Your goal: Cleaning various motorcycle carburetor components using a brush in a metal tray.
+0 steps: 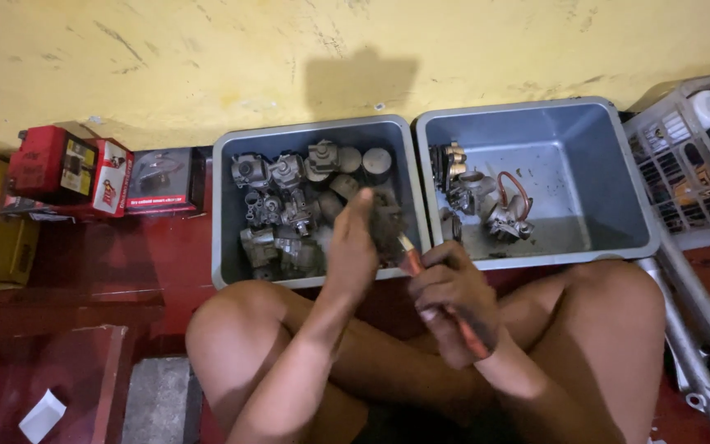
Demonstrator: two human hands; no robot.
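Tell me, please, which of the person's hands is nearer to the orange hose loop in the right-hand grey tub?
The right hand, gripping a paintbrush, sits just below and left of the orange hose loop. The left hand is further left, over the left grey tub of metal parts.

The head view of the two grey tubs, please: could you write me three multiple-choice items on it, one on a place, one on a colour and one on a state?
1. Where do the red boxes stand?
A. left of the left tub
B. inside the right tub
C. on the person's knee

2. What colour is the wall behind the tubs?
A. blue
B. yellow
C. white

3. How does the right hand stand?
A. flat on the floor
B. open, holding nothing
C. closed round a brush

Key: 1 A, the boxes sit against the wall left of the left tub. 2 B, the painted wall is yellow. 3 C, its fingers wrap the red-handled brush, whose bristles meet the dark part in the left hand; the right tub holds fewer parts.
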